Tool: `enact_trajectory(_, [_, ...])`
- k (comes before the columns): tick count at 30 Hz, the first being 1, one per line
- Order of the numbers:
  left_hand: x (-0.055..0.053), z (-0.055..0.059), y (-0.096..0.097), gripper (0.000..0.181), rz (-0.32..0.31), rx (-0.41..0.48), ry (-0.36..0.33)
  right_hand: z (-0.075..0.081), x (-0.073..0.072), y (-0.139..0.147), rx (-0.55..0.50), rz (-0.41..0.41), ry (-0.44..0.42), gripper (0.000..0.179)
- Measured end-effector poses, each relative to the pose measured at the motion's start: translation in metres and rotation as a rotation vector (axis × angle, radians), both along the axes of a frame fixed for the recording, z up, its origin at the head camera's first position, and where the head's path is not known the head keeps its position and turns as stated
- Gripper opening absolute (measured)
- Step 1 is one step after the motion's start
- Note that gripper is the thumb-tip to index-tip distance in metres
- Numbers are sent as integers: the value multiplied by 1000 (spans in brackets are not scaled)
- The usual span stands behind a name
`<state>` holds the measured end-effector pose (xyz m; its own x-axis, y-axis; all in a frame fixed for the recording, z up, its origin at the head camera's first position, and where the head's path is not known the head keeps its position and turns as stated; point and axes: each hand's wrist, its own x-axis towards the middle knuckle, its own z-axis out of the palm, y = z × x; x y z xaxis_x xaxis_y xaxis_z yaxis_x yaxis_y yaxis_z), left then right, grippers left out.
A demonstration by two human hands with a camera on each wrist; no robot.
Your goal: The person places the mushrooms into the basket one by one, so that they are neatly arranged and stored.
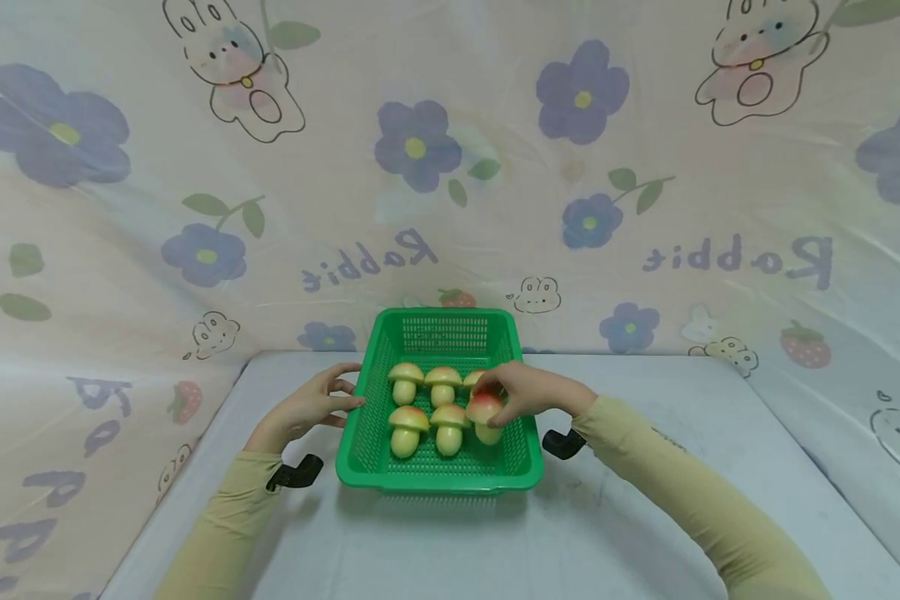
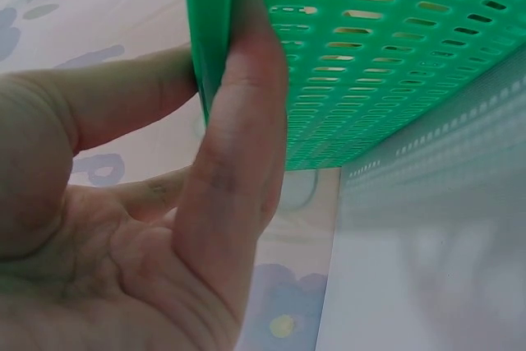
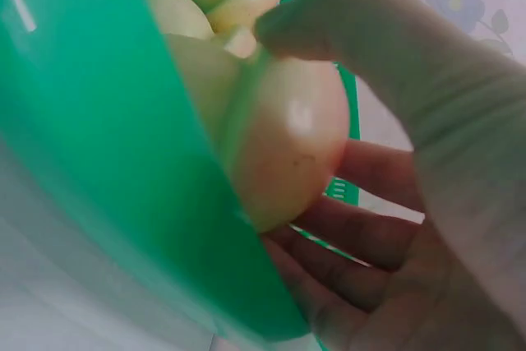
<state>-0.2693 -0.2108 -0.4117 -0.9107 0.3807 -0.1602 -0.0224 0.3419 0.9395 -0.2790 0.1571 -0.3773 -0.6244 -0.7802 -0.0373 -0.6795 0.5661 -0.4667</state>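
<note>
A green plastic basket [image 1: 438,481] holds several mushroom-shaped pieces, such as the mushroom [image 1: 448,429] in the near row, with pale stems and yellow caps flushed red. My right hand [image 1: 528,389] reaches over the basket's right side and grips the front right mushroom [image 1: 484,410] by its cap, thumb on one side and fingers on the other. The right wrist view shows that glossy cap [image 3: 300,133] between thumb and fingers. At the basket's left side, my left hand [image 1: 311,406] holds the rim, with a finger [image 2: 238,145] against the slotted wall under the lip.
The basket stands on a white-covered table [image 1: 645,517]. Behind it hangs a pale curtain [image 1: 495,225] printed with rabbits and purple flowers. Black wrist mounts [image 1: 297,473] sit on both sleeves, the right one close to the basket's right edge.
</note>
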Motion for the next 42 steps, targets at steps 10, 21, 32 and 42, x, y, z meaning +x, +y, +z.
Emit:
enact_trajectory(10, [-1, 0, 0, 69, -1, -1, 2, 0, -6, -9, 118, -19, -49, 38])
enact_trajectory(21, [-1, 0, 1, 71, 7, 9, -7, 1, -7, -21, 245, -103, -104, 30])
enact_trajectory(32, [0, 2, 2, 70, 10, 15, -15, 0, -6, -29, 302, -138, -106, 19])
enact_trajectory(42, [0, 1, 1, 71, 1, 20, -8, -2, -6, -34, 309, -159, -65, 20])
